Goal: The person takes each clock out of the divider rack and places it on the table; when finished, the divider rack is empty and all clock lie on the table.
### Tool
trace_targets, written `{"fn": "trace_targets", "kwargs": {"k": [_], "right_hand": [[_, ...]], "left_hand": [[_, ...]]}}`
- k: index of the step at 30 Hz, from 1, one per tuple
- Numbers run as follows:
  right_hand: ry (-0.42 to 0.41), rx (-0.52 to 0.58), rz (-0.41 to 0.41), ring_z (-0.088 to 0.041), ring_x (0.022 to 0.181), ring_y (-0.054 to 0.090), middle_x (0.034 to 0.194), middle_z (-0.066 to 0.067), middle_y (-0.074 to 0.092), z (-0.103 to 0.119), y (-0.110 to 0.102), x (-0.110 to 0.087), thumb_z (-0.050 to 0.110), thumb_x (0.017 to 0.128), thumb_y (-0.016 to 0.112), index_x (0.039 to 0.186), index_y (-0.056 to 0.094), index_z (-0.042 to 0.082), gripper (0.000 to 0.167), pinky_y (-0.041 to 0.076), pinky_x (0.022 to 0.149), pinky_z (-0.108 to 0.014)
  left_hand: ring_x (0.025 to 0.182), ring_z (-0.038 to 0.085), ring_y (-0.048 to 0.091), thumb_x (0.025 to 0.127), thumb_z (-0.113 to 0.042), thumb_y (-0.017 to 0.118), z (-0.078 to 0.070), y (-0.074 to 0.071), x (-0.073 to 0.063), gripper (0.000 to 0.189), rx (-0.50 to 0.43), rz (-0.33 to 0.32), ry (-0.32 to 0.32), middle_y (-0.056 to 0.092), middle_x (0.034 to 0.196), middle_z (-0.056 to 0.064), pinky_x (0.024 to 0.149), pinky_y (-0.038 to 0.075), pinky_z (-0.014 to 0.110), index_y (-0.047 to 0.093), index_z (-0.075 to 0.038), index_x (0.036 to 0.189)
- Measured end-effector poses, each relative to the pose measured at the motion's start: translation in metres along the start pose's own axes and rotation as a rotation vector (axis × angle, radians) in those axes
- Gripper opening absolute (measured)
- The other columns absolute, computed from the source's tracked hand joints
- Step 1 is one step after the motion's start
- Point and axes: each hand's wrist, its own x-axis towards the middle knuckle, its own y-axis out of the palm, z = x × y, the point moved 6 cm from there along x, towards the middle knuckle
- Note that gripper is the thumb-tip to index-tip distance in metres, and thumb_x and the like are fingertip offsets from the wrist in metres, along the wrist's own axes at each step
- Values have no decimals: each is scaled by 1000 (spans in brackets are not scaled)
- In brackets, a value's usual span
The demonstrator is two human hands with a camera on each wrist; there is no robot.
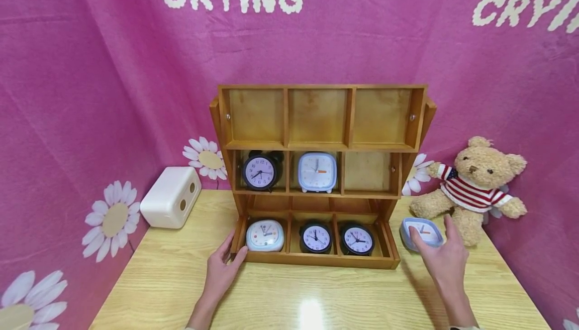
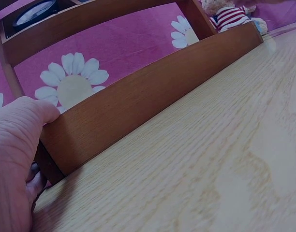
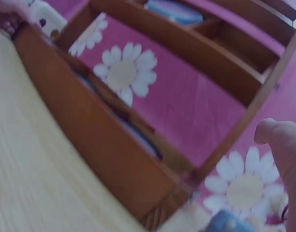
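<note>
A three-tier wooden display shelf point(image 1: 316, 258) stands on the table. My left hand point(image 1: 222, 268) grips its lower front left corner; in the left wrist view the thumb point(image 2: 46, 112) lies over the corner and the fingers are partly hidden at the side. To the right of the shelf, a blue square alarm clock point(image 1: 423, 233) lies face up on the table. Over it is my right hand point(image 1: 445, 262), thumb and fingers spread apart around the clock, holding nothing. In the right wrist view only a piece of that clock point(image 3: 228, 223) shows, below the thumb point(image 3: 278, 135).
The bottom tier holds a white-and-pale-blue clock point(image 1: 265, 235) and two black clocks point(image 1: 315, 238). On the middle tier stand a black twin-bell clock point(image 1: 260, 172) and another blue square clock point(image 1: 317, 172). A teddy bear point(image 1: 477, 184) sits behind right; a white box point(image 1: 169, 197) stands left.
</note>
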Motion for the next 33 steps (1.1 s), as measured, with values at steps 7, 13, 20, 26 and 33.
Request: {"fn": "trace_targets", "kwargs": {"k": [7,13,20,26,33], "right_hand": [[-104,174,-91,-11,118,63,138,-25,65,53,-8,-2,7,69,92,144,61,1,81,41,98,-5],[-172,350,-46,3,124,59,139,-22,65,100,1,-7,-5,68,91,143,62,-1,81,46,104,-12],[-267,419,51,-14,133,60,145,-21,61,148,28,-14,-6,69,92,148,56,-1,86,45,107,-13],[-321,492,142,-42,133,57,147,-26,58,183,57,-19,-10,70,90,147,53,-8,85,45,109,-18],[-349,476,274,-34,138,55,152,-19,55,215,86,-23,9,79,91,151,51,-3,83,45,110,-26]], "left_hand": [[140,40,48,98,-21,75,0,-1,-1,64,6,0,13,47,156,22,111,44,54,50,1,153],[140,41,49,98,-22,75,2,-1,-1,64,20,-1,25,48,156,22,111,44,56,50,0,153],[140,41,48,98,-23,75,3,-1,0,65,32,-10,34,48,156,23,110,44,56,50,1,153],[140,44,47,98,-23,76,3,-1,0,66,25,-8,37,47,156,24,110,43,58,50,1,153],[140,44,47,98,-22,76,1,-1,-1,65,16,-6,30,47,156,23,110,44,58,50,0,153]]}}
